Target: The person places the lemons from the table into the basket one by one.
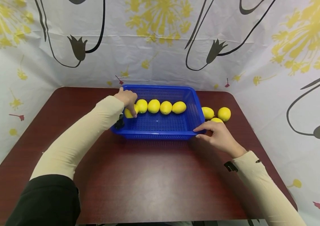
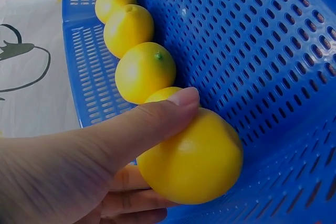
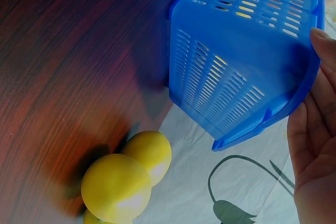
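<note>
A blue plastic basket with slotted walls stands on the table. Inside it, at the left end, my left hand holds a lemon between the thumb and the fingers beneath. Several more lemons lie in a row along the far side of the basket, running right from the held one. My right hand pinches the basket's rim at the front right corner, thumb on one side and fingers on the other, as the right wrist view shows.
Outside the basket, just right of it, a group of lemons rests on the dark red-brown table. A white patterned cloth hangs behind the table and along both sides.
</note>
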`<move>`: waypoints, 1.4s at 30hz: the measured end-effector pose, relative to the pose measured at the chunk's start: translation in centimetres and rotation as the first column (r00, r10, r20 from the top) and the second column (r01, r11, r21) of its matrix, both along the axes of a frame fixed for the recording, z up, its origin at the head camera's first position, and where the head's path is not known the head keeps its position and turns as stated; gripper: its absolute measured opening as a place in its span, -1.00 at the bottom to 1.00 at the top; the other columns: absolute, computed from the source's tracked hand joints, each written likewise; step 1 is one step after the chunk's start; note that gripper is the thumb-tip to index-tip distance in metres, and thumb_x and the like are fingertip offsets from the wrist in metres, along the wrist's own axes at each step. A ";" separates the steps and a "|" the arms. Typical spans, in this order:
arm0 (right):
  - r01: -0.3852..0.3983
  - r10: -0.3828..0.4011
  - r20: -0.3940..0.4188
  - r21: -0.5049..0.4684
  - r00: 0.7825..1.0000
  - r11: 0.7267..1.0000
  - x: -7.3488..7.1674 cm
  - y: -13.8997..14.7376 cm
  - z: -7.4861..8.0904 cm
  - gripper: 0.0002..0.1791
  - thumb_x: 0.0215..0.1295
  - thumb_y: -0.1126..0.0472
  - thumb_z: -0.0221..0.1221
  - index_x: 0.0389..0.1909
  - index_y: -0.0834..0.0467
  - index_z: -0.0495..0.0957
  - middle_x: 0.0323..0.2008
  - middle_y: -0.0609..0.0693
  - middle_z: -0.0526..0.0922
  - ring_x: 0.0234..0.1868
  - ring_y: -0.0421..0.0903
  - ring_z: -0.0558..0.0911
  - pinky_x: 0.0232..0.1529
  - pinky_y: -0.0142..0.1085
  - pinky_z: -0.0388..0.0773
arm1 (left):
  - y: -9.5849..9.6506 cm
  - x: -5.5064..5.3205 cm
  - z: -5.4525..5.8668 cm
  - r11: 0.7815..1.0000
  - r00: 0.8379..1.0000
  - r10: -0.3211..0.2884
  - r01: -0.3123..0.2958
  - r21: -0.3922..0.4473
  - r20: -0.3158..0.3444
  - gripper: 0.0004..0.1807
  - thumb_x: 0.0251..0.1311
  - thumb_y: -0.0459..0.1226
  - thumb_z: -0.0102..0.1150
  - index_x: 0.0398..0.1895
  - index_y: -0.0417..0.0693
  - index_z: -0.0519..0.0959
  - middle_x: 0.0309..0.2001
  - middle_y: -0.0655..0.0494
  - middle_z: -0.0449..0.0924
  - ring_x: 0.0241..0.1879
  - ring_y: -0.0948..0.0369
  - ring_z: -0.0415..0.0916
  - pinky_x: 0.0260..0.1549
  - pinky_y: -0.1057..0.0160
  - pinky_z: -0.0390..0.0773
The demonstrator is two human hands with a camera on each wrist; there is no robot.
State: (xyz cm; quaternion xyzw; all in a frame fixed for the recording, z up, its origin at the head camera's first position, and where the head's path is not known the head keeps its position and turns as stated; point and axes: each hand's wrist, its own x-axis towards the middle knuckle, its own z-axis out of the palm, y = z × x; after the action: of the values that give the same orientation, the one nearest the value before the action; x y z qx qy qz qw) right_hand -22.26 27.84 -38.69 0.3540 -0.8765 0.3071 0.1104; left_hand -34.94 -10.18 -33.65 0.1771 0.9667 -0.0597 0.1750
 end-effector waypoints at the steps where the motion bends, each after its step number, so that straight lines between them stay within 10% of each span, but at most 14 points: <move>1: -0.001 0.001 0.002 0.000 1.000 1.000 0.0 0.0 0.0 -0.73 0.07 0.36 0.49 -0.18 0.08 0.78 -0.24 -0.18 0.75 -0.35 -0.11 0.53 -0.36 -0.36 0.44 | 0.0 0.0 -0.1 1.000 1.000 -0.001 0.001 -0.007 -0.003 -0.17 -0.05 0.11 0.56 0.21 -0.19 0.53 0.14 -0.17 0.58 0.13 -0.15 0.43 0.28 -0.26 0.01; 17: -0.006 0.006 0.010 0.011 1.000 1.000 0.0 0.1 0.0 -0.72 0.08 0.36 0.48 -0.17 0.05 0.78 -0.24 -0.18 0.75 -0.39 -0.06 0.54 -0.41 -0.39 0.45 | 0.5 0.4 -0.3 0.999 0.999 -0.007 0.009 -0.054 0.040 -0.25 0.01 0.11 0.52 0.16 -0.15 0.57 0.11 -0.14 0.57 0.34 -0.25 0.18 0.37 -0.38 -0.40; 42: -0.013 0.013 0.001 0.009 1.000 1.000 0.0 0.1 0.1 -0.71 0.06 0.37 0.49 -0.18 0.05 0.77 -0.24 -0.18 0.75 -0.38 -0.21 0.50 -0.45 -0.21 0.51 | 0.8 0.2 -0.8 0.998 0.997 0.015 -0.011 -0.057 0.076 -0.28 -0.04 0.07 0.57 0.10 -0.16 0.57 -0.07 -0.06 0.62 0.14 -0.15 0.42 0.37 -0.27 -0.14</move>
State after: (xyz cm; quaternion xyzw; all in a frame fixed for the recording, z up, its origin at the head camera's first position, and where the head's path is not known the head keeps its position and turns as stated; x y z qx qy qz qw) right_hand -22.26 27.97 -38.56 0.3599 -0.8757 0.3038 0.1064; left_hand -34.73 -9.35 -34.44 0.1679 0.9583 -0.0790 0.2174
